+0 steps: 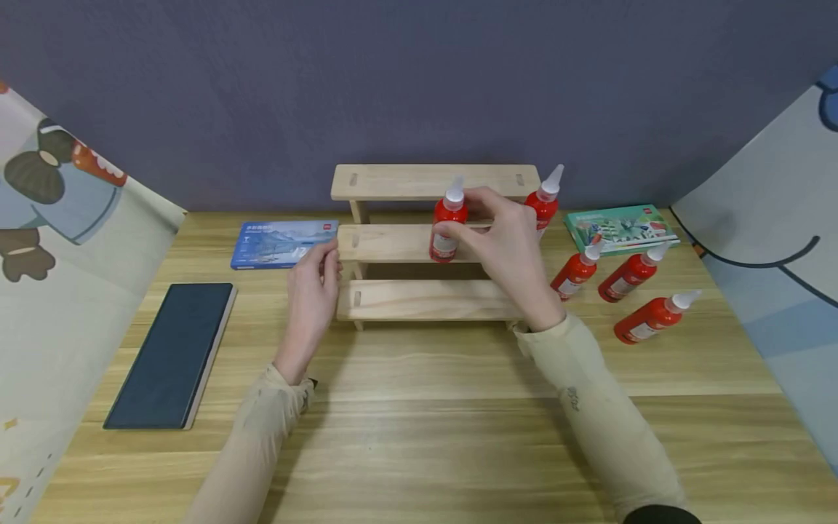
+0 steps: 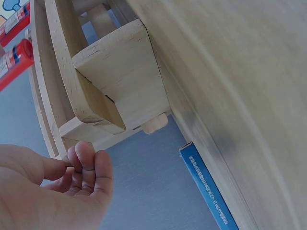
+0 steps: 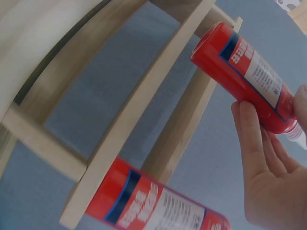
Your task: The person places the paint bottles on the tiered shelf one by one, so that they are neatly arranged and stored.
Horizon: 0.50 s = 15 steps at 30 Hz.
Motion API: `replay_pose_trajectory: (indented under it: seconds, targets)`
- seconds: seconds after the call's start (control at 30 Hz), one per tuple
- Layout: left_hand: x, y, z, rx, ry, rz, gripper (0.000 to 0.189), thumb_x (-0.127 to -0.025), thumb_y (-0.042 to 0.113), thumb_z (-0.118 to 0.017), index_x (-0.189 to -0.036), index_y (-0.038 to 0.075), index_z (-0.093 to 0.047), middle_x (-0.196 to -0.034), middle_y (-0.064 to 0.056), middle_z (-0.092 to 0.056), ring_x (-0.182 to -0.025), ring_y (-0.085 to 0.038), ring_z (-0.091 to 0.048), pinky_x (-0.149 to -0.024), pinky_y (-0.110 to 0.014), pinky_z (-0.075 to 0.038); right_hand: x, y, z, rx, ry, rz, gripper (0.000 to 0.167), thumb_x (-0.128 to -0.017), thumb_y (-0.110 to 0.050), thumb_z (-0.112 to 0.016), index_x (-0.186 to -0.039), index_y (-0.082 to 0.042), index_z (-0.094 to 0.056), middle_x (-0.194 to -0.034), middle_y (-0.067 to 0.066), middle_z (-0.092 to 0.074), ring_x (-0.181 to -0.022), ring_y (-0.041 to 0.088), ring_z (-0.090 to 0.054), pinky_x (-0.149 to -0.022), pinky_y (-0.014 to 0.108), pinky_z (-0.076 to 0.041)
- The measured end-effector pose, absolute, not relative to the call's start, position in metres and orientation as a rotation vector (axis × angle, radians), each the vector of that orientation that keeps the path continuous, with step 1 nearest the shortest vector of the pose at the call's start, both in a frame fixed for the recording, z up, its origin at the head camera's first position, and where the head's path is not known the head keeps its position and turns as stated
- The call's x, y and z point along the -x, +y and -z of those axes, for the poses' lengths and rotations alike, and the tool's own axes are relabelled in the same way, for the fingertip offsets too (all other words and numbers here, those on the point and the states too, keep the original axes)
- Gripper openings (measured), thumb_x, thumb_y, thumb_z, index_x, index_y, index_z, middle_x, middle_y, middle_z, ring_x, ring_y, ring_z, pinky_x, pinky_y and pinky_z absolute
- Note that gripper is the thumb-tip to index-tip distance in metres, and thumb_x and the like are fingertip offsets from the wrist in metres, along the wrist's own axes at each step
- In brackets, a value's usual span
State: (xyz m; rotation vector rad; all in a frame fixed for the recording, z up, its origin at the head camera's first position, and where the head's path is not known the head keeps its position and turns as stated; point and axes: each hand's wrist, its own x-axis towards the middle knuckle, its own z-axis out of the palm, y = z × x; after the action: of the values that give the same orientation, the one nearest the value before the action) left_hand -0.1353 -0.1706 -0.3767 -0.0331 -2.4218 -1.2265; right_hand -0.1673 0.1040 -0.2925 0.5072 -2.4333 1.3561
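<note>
RH (image 1: 513, 240) has the held red btl (image 1: 445, 249) pinched btwn thumb and fingers round its upper body, up by the neck; btl is at the mid shelf (image 1: 386, 244) of the 3-tier wooden stand (image 1: 425, 300), right of centre, nozzle up. Step in hand IMO: setting this btl on that tier. Base looks just off the wood in the R wrist view, but can't confirm contact either way. Next move prob calls for a level base, a straight drop onto the board, and fingers kept on until it's seated; narrow shelf + tall btl = tip risk if let go early. LH (image 1: 313, 284) is at the stand's left end, fingers loosely bent, thumb tip near fingertips, nothing visible in it; can't tell if it touches the wood, so steadying is only a guess. Btl looks: glossy red body, whitish pointed nozzle, pale label w/ fine print, dark blue band near the base. 2nd red btl (image 1: 542, 207) is at the stand's right end, same type AFAICT. 3 more on the table to the right: near-stand btl (image 1: 572, 276), mid btl (image 1: 626, 279), front btl (image 1: 648, 320). Green box (image 1: 622, 229) lies just behind those.
</note>
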Motion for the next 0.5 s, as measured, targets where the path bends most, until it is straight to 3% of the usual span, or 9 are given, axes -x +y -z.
replay_pose_trajectory:
  seconds: [0.5]
  targets:
    - [0.135,-0.171,0.376,0.026,-2.418,1.235,0.027,-0.11,0.0,-0.055,-0.132,-0.012,-0.066,-0.1,-0.024,-0.072,-0.084,-0.032,-0.07,-0.069,-0.012,-0.051,0.178,0.087,0.297,-0.486,-2.469,-1.297,0.048,-0.087,-0.025,-0.093,-0.127,-0.005,-0.075,-0.116,0.01,-0.079,-0.103,0.021,-0.074,-0.084,0.035,-0.064]
